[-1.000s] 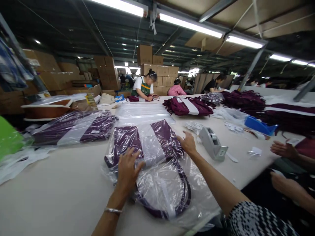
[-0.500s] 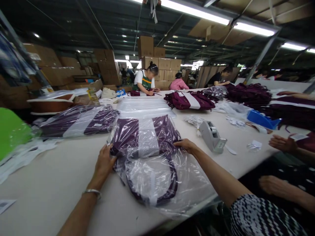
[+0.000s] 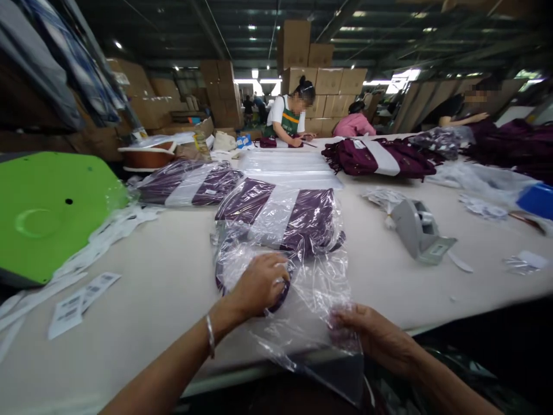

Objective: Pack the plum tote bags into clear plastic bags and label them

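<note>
A purple fabric bag (image 3: 313,216) with a white band lies on the table inside a clear plastic bag (image 3: 317,288). Its curved handle (image 3: 219,276) loops toward me. My left hand (image 3: 261,282) rests over this handle, fingers curled down on it and on the plastic; the fingertips are partly hidden. At the plastic bag's near right side, my right hand (image 3: 367,328) pinches the loose film between thumb and fingers. The open end of the film hangs over the table's front edge.
Another wrapped purple bag (image 3: 151,187) lies at left, near a green panel (image 3: 52,213) and printed labels (image 3: 82,302). A tape dispenser (image 3: 417,230) stands at right. Behind are flat plastic sleeves (image 3: 285,167) and stacked purple bags (image 3: 389,158). Co-workers (image 3: 287,115) sit across the table.
My left hand has moved from the bag's left side onto the handle. My right hand has dropped from its right side to the loose film. The view has turned left.
</note>
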The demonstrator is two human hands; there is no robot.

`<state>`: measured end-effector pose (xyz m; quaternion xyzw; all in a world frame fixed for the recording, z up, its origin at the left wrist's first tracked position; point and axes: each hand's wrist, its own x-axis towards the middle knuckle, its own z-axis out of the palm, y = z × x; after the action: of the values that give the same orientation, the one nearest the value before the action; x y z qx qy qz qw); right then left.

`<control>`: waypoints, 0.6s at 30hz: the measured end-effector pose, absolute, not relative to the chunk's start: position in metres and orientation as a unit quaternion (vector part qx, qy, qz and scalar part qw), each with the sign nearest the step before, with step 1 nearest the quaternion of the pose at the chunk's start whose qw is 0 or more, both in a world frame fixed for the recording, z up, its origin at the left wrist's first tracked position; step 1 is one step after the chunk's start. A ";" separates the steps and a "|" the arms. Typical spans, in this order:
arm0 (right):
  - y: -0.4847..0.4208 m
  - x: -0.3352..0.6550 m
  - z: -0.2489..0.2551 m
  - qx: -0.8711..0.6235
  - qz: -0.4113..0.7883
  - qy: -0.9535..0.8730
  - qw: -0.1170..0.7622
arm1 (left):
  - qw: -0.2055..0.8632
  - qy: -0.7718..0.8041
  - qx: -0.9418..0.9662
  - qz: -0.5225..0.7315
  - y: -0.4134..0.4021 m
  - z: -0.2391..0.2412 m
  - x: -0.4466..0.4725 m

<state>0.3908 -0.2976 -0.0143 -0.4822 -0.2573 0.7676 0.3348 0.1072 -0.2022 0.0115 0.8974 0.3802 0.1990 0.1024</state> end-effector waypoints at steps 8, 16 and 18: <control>-0.338 0.371 -0.038 -0.546 0.694 -0.291 0.368 | 0.028 0.423 0.900 0.097 -0.224 -0.021 0.134; -0.353 0.358 -0.036 -0.622 0.537 -0.387 0.419 | -0.019 0.309 0.942 0.127 -0.244 -0.024 0.084; -0.353 0.355 -0.017 -0.630 0.495 -0.408 0.438 | -0.010 0.276 0.955 0.106 -0.250 -0.020 0.080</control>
<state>0.3551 -0.3528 -0.0173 -0.6295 -0.4081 0.4950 0.4383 0.0798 -0.2501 -0.0204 0.9553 0.2759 0.1057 -0.0098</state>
